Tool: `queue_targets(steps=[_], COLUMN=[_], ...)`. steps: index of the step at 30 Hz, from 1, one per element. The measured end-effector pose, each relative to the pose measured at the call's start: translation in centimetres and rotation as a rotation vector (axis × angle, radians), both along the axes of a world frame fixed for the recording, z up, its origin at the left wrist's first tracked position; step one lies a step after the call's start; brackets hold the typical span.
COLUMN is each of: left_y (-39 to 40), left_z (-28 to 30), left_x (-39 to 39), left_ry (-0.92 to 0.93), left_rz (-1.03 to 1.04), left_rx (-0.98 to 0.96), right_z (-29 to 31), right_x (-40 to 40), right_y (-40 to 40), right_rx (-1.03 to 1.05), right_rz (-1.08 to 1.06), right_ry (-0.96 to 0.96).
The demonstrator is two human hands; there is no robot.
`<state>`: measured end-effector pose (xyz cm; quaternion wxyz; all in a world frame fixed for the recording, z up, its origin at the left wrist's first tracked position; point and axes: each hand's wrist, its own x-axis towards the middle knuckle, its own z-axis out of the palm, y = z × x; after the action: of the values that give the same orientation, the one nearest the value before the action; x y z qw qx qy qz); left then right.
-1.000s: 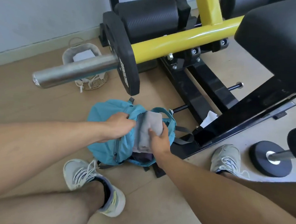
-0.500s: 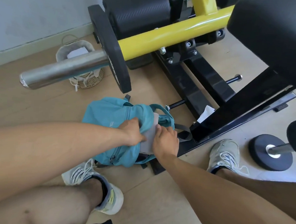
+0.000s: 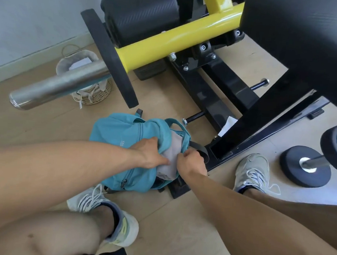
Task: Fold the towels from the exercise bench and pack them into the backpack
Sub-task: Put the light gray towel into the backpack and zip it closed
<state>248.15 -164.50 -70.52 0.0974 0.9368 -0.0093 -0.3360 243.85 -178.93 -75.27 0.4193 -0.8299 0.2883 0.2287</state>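
A teal backpack (image 3: 123, 144) is lying on the floor near the black bench frame (image 3: 220, 103), a grey towel (image 3: 171, 157) sitting in its open mouth. The left hand (image 3: 152, 156) is grasping the opening's left edge; the right hand (image 3: 193, 162) is pinching its right edge.

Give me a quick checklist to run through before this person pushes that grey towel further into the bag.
1. Backpack mouth open: ok, the towel sits in the opening.
2. Grey towel fully inside: not ok, much of it shows.
3. Left hand on the flap side of the opening: ok.
4. Right hand gripping the opening's other edge: cannot tell, its fingers are curled at the edge.
5. Room left inside: cannot tell, interior hidden.
6. Black strap clear of the opening: ok.
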Motion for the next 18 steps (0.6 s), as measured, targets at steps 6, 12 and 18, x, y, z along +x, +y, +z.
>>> queue_targets(steps=[6, 12, 18], left_y=[-0.7, 0.0, 1.4], left_z=[-0.2, 0.5, 0.6], left_x=[-0.2, 1.6, 2.6], left_ry=[0.013, -0.012, -0.051], left_rz=[-0.024, 0.038, 0.091], left_rx=[0.064, 0.124, 0.06], right_z=[-0.7, 1.2, 3.5], right_x=[-2.5, -3.8, -3.1], right_y=[1.2, 3.3, 4.8], right_rx=[0.054, 0.203, 0.307], right_rz=[-0.13, -0.089, -0.082], right_ry=[-0.273, -0.506, -0.564])
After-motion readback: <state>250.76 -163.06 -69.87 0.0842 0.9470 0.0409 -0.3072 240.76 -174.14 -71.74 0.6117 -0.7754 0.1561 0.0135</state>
